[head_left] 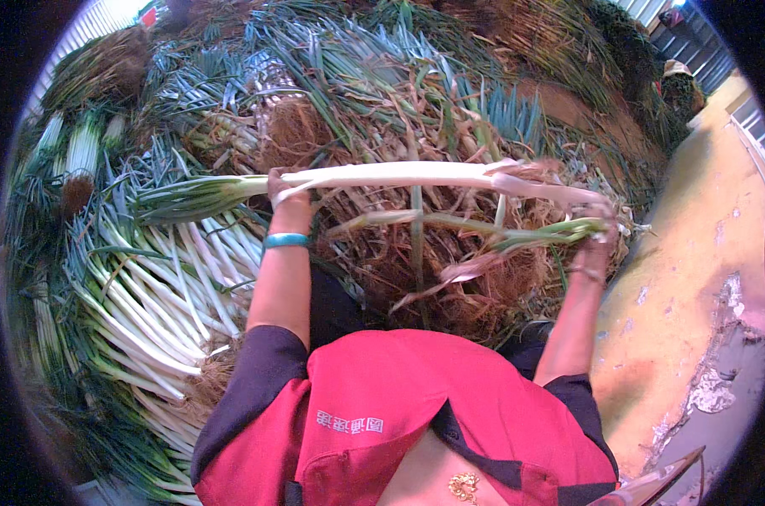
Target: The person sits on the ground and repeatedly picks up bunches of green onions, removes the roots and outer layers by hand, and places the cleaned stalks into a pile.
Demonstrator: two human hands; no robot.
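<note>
My left hand [282,188] grips a large spring onion [389,173] where its white shaft meets the green leaves, which spread out to the left. The shaft lies nearly level across the view in front of my chest. My right hand [596,231], blurred, clutches stripped outer leaves [540,234] at the right. A pale sheath layer [547,188] runs from the shaft's right end to that hand. Below the shaft, dry withered leaves dangle from the same hand. Exactly how the right fingers close is hidden by the blur.
Peeled white spring onions [148,303] lie piled at my left, roots towards me. Discarded husks and roots [458,278] heap up before me. Unpeeled bundles [370,69] are stacked behind. A worn yellow floor [686,234] runs along the right side.
</note>
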